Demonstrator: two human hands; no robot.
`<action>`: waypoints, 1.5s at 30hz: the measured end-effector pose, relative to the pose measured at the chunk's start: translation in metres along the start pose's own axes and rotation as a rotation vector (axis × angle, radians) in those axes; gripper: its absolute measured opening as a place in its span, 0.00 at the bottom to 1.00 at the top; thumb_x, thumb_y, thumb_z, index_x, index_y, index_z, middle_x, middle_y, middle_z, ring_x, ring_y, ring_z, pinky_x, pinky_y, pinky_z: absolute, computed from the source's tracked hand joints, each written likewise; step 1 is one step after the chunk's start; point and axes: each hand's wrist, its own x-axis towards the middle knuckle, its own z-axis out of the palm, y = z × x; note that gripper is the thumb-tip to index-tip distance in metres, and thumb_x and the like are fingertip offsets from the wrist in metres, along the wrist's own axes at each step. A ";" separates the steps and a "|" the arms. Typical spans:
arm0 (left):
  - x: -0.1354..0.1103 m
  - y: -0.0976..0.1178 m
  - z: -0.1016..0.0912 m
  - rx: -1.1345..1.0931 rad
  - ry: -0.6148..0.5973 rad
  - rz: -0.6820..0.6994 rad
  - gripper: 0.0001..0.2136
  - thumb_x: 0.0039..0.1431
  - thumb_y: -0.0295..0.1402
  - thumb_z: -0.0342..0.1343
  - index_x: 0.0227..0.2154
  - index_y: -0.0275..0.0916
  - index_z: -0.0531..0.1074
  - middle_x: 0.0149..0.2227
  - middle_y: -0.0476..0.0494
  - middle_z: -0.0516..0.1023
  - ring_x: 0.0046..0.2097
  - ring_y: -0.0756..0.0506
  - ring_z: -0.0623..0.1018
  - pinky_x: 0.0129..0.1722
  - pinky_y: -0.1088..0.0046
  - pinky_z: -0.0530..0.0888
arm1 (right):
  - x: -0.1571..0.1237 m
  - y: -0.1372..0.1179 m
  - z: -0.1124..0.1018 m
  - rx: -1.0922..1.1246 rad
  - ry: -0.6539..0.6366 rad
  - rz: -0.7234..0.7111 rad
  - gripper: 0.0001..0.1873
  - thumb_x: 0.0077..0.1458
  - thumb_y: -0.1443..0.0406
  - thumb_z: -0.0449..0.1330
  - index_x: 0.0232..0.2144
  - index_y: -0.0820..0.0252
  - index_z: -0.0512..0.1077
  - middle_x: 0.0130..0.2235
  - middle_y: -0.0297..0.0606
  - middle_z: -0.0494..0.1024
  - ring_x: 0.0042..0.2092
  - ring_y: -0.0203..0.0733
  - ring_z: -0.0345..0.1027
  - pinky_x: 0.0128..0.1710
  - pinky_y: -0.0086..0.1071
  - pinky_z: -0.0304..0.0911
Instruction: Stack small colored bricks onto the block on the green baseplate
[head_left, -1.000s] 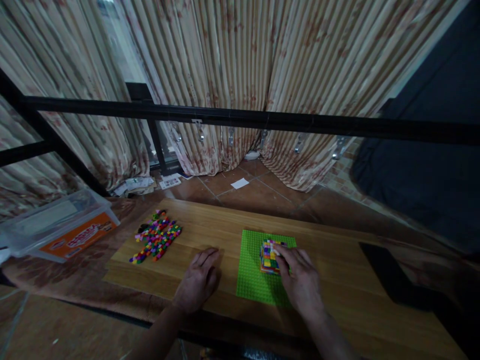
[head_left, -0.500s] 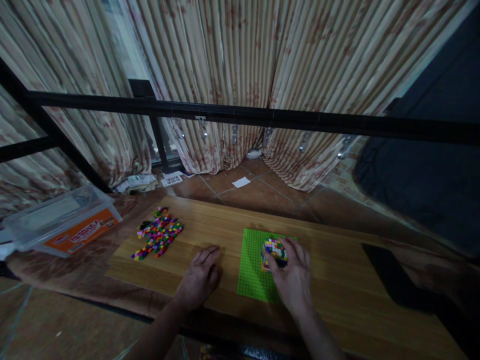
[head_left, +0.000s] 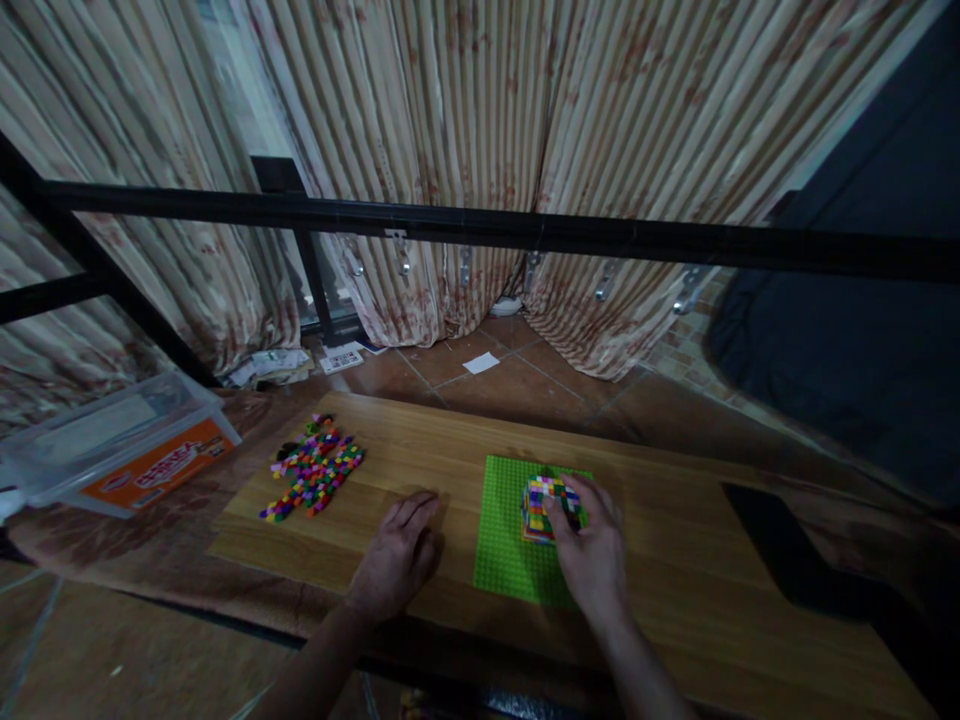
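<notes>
A small, many-coloured structure of toy building bricks (head_left: 536,508) stands on a green studded baseplate (head_left: 499,570), right of the wooden board's middle. Over the right side of the structure is my right hand (head_left: 596,550), its thumb and fingers curved onto the bricks. That hand hides the structure's right part; whether a loose brick is between the fingers cannot be made out. My left hand (head_left: 397,555) rests on the wood left of the baseplate, holding nothing, fingers loosely stretched. Farther left lies a pile of small coloured bricks (head_left: 319,470).
The wooden board (head_left: 420,440) carries a black flat object (head_left: 780,550) at its right. A clear plastic box (head_left: 112,440) with an orange label stands beyond the left end. A black metal bar (head_left: 480,225) crosses in front of striped curtains (head_left: 465,110).
My right hand has shifted slightly right on the brick structure, with thumb and fingers closer together. More of the structure's left and front shows. My left hand stays put.
</notes>
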 end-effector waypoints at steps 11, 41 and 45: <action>0.000 0.000 0.000 0.016 -0.004 -0.005 0.20 0.61 0.26 0.48 0.57 0.41 0.65 0.57 0.40 0.70 0.58 0.42 0.69 0.57 0.60 0.70 | 0.002 0.003 -0.010 0.036 -0.008 -0.070 0.14 0.61 0.57 0.53 0.40 0.54 0.77 0.49 0.43 0.73 0.52 0.47 0.65 0.53 0.47 0.60; 0.000 -0.002 0.003 0.048 0.000 0.002 0.20 0.62 0.26 0.48 0.56 0.39 0.65 0.57 0.40 0.70 0.58 0.42 0.69 0.58 0.60 0.70 | 0.001 -0.011 -0.040 0.083 -0.066 -0.016 0.11 0.60 0.57 0.57 0.40 0.54 0.75 0.41 0.37 0.79 0.42 0.41 0.73 0.44 0.37 0.68; 0.000 -0.002 0.003 0.047 -0.002 0.001 0.20 0.61 0.26 0.48 0.56 0.39 0.64 0.57 0.40 0.70 0.58 0.42 0.69 0.58 0.60 0.70 | 0.016 -0.013 -0.049 0.043 -0.186 -0.037 0.12 0.60 0.57 0.55 0.39 0.55 0.75 0.40 0.37 0.79 0.40 0.41 0.74 0.42 0.34 0.68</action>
